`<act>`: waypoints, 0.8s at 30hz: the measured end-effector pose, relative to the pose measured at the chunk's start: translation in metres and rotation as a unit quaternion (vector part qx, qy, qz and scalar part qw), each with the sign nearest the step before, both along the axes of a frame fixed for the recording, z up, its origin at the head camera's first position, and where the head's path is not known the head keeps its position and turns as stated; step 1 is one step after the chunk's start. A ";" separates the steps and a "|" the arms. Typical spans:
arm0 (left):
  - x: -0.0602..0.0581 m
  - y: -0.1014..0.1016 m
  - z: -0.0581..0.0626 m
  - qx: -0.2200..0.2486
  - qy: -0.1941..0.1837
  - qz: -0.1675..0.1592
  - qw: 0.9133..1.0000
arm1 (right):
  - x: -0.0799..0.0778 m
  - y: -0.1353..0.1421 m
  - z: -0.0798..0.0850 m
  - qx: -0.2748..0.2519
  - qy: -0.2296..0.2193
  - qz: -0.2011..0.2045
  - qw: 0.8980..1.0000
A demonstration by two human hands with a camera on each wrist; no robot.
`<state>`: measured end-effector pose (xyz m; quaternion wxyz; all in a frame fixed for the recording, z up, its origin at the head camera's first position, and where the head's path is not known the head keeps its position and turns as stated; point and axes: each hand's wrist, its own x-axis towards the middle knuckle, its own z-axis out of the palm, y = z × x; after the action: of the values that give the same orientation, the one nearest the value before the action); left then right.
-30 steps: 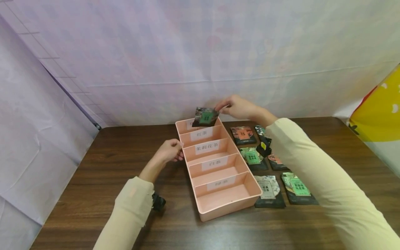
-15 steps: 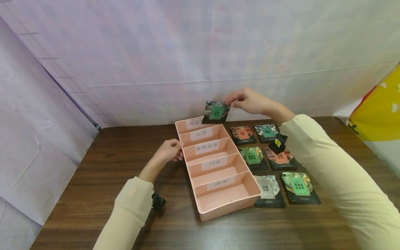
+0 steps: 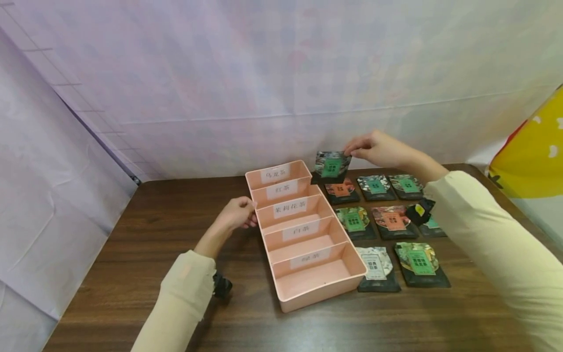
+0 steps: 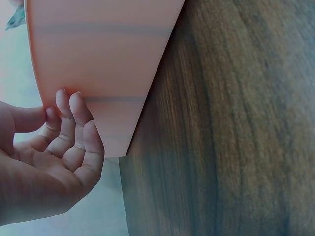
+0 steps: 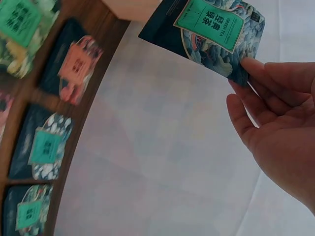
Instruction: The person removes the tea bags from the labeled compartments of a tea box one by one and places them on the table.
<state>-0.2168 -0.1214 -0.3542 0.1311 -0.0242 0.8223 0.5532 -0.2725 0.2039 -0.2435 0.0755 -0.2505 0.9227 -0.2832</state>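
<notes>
My right hand [image 3: 374,147] pinches the corner of a dark tea sachet [image 3: 331,167] with a green label. The sachet hangs in the air just right of the far end of a pink compartment box [image 3: 323,299]. In the right wrist view the sachet's label [image 5: 209,23] reads "GREEN TEA". My left hand [image 3: 239,212] is at the box's left edge. In the left wrist view the thumb and index finger of that hand [image 4: 59,157] pinch the rim, while its other fingers are bent beside the outer wall.
Several tea sachets lie in rows right of the box, among them a red-labelled one [image 3: 394,222], a white one [image 3: 376,269] and a green one [image 3: 422,265]. Paper labels mark the box's dividers [image 3: 290,208]. A pale curtain [image 3: 198,88] hangs behind the brown table [image 3: 176,205].
My right hand has carried the green-labelled sachet rightward, from over the box's far compartment to beside it. More sachets on the right have come into sight. My left hand has stayed put.
</notes>
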 end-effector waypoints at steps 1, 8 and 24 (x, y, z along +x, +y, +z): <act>0.000 0.000 0.000 0.001 0.000 0.000 1.000 | 0.001 0.004 -0.001 0.001 0.000 -0.003 1.000; 0.000 0.000 -0.001 -0.002 0.004 0.001 1.000 | 0.006 0.033 -0.007 0.022 0.010 -0.025 0.999; 0.000 -0.001 -0.001 0.004 0.004 0.001 1.000 | 0.031 0.114 -0.027 0.092 0.025 -0.040 0.995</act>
<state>-0.2172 -0.1221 -0.3556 0.1272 -0.0219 0.8208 0.5565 -0.2418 0.3179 -0.2704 0.0641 -0.2127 0.9556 -0.1935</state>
